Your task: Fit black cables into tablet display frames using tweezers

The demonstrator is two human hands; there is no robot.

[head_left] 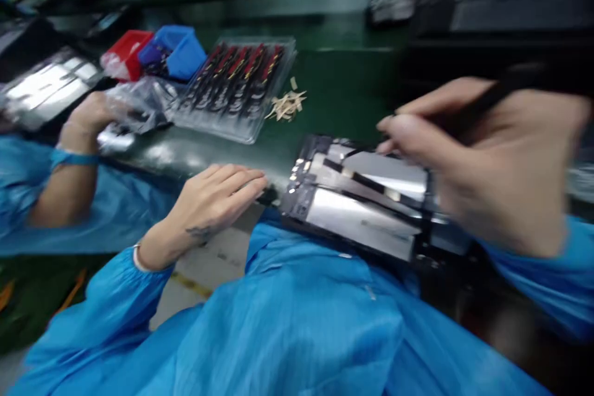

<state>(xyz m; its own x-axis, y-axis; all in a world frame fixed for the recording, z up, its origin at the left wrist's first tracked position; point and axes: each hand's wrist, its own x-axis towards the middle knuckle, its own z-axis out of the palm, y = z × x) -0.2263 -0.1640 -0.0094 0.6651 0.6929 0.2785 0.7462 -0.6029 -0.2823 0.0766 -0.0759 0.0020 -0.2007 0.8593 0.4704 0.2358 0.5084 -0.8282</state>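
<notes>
An opened flat electronic device with two silver battery-like panels lies at the bench edge in front of me. A black ribbon strip with pale ends runs along its middle. My right hand, blurred, is closed around a dark pen-like tool and hangs over the device's right end. Fingertips cover the tool's tip. To the left of the device, my left hand lies flat on the bench edge, fingers stretched out and holding nothing. A small gap separates its fingertips from the device.
Behind the device are a small heap of pale strips and a clear tray of black-and-red parts. Blue and red bins stand farther left. At left a co-worker's hand touches a clear plastic bag.
</notes>
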